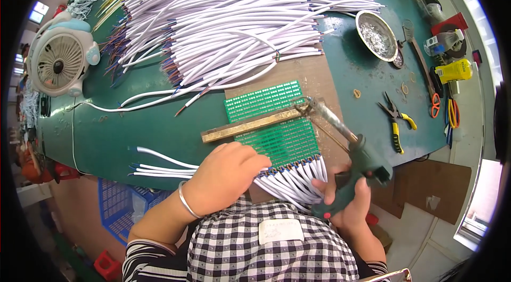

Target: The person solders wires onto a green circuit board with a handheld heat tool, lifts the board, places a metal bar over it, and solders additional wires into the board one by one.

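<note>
My left hand is closed at the lower left edge of a green circuit board panel, its fingers curled over white cables that stick out to the left. What lies between the fingertips is mostly hidden, but a cable seems pinched there. A dark green soldering gun is gripped in my right hand; its metal barrel points up and left over the panel. Along the panel's near edge, several white cables join it by their stripped ends. A wooden strip lies across the panel, its right end by the gun's tip.
A large pile of white cables covers the far table. Brown cardboard lies under the panel. At right are a metal bowl, pliers, orange-handled scissors and yellow bottles. A fan stands left.
</note>
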The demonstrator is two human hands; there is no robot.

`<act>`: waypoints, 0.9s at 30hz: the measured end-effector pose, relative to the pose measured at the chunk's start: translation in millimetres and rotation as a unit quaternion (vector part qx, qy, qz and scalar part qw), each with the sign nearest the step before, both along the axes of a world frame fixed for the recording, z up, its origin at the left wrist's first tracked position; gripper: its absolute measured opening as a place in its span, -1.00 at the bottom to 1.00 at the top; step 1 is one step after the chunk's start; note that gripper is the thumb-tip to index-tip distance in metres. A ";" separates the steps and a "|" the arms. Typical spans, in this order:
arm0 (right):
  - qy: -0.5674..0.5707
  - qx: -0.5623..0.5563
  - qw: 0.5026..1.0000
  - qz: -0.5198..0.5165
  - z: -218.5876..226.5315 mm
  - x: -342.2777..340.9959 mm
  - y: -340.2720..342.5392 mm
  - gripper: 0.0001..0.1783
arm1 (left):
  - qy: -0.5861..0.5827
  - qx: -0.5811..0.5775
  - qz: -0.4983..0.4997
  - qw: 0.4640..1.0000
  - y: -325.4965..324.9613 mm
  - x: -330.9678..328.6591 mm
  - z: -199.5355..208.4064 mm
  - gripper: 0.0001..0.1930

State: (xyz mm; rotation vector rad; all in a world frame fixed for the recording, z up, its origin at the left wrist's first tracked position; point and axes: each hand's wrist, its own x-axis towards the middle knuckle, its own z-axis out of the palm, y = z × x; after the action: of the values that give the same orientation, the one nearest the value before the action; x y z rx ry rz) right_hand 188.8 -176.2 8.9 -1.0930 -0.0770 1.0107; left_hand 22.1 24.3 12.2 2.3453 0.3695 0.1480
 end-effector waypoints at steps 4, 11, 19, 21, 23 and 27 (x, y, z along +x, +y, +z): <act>0.032 0.011 0.999 -0.008 -12.1 -1.7 0.3 -0.43 | -0.076 0.165 -0.043 0.982 7.1 6.2 -1.7 -0.83; 0.003 0.005 1.000 -0.004 -11.7 -3.9 4.2 -0.46 | -0.135 0.199 0.005 0.971 6.8 6.8 -10.5 -0.85; -0.011 -0.004 1.000 0.000 -11.0 -3.6 5.7 -0.45 | -0.041 0.116 -0.017 0.992 0.0 -18.7 -10.0 -0.82; -0.016 -0.005 1.000 0.002 -11.3 -4.1 6.2 -0.44 | -0.056 0.136 -0.007 0.989 -4.4 -16.8 -8.3 -0.83; -0.024 -0.008 1.000 0.003 -11.6 -4.6 6.5 -0.44 | -0.070 0.154 0.003 0.986 -8.8 -13.8 -8.8 -0.85; -0.032 -0.015 0.999 0.005 -9.3 -6.0 7.1 -0.43 | -0.041 0.085 0.084 0.992 -15.7 -7.3 -10.6 -0.86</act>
State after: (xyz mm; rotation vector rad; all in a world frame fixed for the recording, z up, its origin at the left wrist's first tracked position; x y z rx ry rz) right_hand 182.9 -169.1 -0.4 -1.1530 -0.1202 0.9873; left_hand 14.8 8.6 1.5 2.4652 0.5313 0.3692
